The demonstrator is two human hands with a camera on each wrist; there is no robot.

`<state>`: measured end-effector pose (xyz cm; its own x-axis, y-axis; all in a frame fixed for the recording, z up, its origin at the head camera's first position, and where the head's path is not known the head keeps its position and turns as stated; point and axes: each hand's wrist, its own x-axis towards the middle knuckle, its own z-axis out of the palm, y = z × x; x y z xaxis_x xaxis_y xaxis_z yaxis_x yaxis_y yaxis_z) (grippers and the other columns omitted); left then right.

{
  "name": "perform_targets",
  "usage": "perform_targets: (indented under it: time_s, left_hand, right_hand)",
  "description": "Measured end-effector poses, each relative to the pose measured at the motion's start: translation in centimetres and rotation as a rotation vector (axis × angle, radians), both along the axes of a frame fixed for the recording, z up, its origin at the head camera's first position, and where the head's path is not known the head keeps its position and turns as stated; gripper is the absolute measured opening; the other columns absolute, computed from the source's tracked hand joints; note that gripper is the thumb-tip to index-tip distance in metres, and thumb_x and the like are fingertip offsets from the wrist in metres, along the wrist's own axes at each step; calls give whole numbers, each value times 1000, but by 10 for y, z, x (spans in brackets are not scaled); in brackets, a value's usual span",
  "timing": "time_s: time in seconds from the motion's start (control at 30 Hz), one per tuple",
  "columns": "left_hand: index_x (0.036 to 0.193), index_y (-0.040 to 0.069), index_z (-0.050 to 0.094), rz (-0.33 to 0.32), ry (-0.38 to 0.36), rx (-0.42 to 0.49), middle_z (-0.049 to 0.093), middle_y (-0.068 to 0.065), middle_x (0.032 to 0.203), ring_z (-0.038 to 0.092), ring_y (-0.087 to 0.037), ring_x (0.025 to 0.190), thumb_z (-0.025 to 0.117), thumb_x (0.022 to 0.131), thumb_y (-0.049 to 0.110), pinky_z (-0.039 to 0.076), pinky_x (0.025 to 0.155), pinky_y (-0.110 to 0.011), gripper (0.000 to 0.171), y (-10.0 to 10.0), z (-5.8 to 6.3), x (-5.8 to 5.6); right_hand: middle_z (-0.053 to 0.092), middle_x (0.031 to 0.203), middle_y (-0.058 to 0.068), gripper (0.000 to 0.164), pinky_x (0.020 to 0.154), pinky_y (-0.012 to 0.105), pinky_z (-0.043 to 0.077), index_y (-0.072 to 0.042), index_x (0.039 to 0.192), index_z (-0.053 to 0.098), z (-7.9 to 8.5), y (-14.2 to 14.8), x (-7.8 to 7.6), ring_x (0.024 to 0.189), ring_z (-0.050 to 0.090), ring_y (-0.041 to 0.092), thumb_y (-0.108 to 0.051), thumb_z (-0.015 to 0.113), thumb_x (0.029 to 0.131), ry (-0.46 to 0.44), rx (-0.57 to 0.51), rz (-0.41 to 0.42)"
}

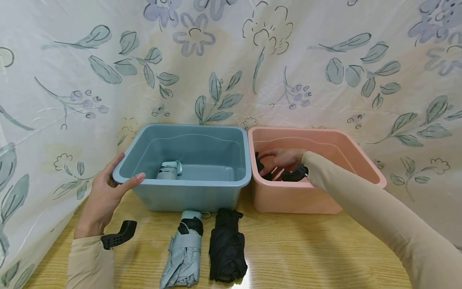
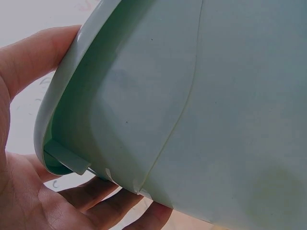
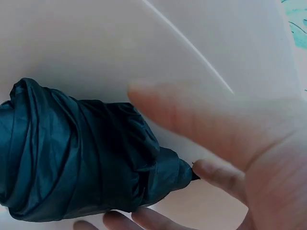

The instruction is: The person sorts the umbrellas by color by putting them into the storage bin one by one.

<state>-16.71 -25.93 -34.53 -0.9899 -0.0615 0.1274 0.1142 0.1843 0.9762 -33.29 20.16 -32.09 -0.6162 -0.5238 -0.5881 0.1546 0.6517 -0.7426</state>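
Observation:
My left hand (image 1: 104, 192) holds the left front corner of the blue bin (image 1: 187, 196), thumb over the rim and the other fingers outside along the wall. My right hand (image 1: 283, 157) reaches down inside the pink bin (image 1: 296, 200). In the right wrist view a folded black umbrella (image 3: 81, 158) lies in that bin; my thumb is stretched out above its narrow end, with several fingertips along its lower side. The front wall hides part of this hand in the head view. Inside the blue bin is a light blue cylindrical object (image 1: 168, 170) with a strap, partly hidden by the rim.
On the wooden table (image 1: 306, 249), before the blue bin, a folded light blue umbrella (image 1: 184, 253) and another folded black umbrella (image 1: 227, 249) lie side by side. The bins stand close together against a floral cloth (image 1: 223, 52). Black curved mounts (image 1: 120, 235) sit on both wrists.

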Motion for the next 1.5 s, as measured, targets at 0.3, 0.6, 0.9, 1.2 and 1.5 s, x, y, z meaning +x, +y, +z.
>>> perform_targets:
  time_s: [0.3,0.6,0.9,1.2,1.5]
  left_hand:
    - [165,25,6,-7,0,-8,9,-18,168,20,-37,149,70,99,22,41,94,-9,92,1,0,-1]
    - [165,26,6,-4,-7,-30,10,-19,168,22,-37,149,70,99,24,41,93,-8,92,1,0,-1]
    - [165,26,4,-4,-20,-30,10,-20,167,23,-39,147,69,99,25,42,92,-8,92,-3,-1,1]
    - [165,22,6,-23,19,-3,12,-23,166,25,-38,146,69,99,20,42,90,-8,92,-4,-2,1]
    - [165,22,6,-26,21,-6,13,-24,166,27,-37,145,69,99,20,43,89,-8,92,-5,-2,1]
  right_hand:
    - [26,159,23,83,73,36,57,-5,159,24,5,2,3,113,61,39,-19,72,93,36,40,-60]
    - [46,148,24,77,95,54,52,-9,159,28,21,5,15,127,53,44,-11,70,95,119,-74,-59]
    - [38,155,24,79,106,56,43,-7,159,28,50,11,33,128,56,39,-13,73,94,201,-135,-17]
    - [52,144,14,70,102,48,49,-18,154,42,69,24,67,128,55,36,-21,76,93,382,-175,-92]
    - [60,138,6,57,98,43,52,-18,144,56,77,30,116,120,62,27,-26,78,92,593,-215,-154]
